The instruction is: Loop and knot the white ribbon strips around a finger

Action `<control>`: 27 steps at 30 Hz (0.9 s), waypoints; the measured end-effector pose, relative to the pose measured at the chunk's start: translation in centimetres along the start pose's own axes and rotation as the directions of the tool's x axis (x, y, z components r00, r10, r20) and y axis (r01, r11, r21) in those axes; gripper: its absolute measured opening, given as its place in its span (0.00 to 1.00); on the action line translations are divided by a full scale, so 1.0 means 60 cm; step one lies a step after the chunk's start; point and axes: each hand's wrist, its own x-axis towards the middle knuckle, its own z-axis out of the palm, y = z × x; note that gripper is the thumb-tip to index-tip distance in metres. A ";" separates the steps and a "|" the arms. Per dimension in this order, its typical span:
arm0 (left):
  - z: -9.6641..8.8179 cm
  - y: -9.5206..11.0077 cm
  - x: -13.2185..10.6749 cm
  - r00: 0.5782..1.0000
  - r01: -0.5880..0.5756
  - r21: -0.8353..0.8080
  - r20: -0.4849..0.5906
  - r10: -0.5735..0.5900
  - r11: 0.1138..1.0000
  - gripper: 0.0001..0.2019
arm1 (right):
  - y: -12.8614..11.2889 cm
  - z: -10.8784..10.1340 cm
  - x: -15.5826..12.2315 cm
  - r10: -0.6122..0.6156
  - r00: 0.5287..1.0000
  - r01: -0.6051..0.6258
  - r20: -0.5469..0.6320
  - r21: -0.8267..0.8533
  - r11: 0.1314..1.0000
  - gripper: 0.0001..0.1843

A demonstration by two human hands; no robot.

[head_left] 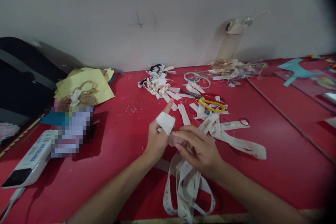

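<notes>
My left hand (157, 136) hovers over the red table (118, 140) with its forefinger stretched out and a piece of white ribbon (166, 121) wrapped round that finger. The other fingers are curled. My right hand (198, 147) is just to its right, fingers pinched on the same white ribbon where it leaves the finger. The long ribbon (186, 185) hangs in loops below both hands toward the table's near edge. Beyond my hands lie cut ribbon strips (183, 113) and a small pile of finished white bows (157, 85).
Yellow-handled scissors (210, 104) lie among the strips. Yellow paper with twine (84, 87) sits at left, a white device (28, 161) at the near left edge, a black bag (21, 77) behind it. A clear glue gun (231, 45) stands by the wall. Teal paper (298, 70) lies far right.
</notes>
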 end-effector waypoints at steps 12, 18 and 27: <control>-0.017 -0.009 0.000 0.839 -0.532 0.681 0.505 0.202 0.503 0.31 | 0.005 -0.001 0.005 0.082 0.995 -0.085 -0.052 -0.069 0.994 0.05; -0.015 -0.001 0.002 0.851 -0.518 0.798 0.518 0.087 0.308 0.31 | 0.024 -0.011 0.006 0.039 0.999 -0.037 0.009 -0.174 0.984 0.09; -0.015 0.006 0.000 0.853 -0.489 0.807 0.522 -0.014 0.331 0.28 | 0.030 -0.006 0.005 -0.031 0.999 0.039 0.035 -0.263 0.964 0.10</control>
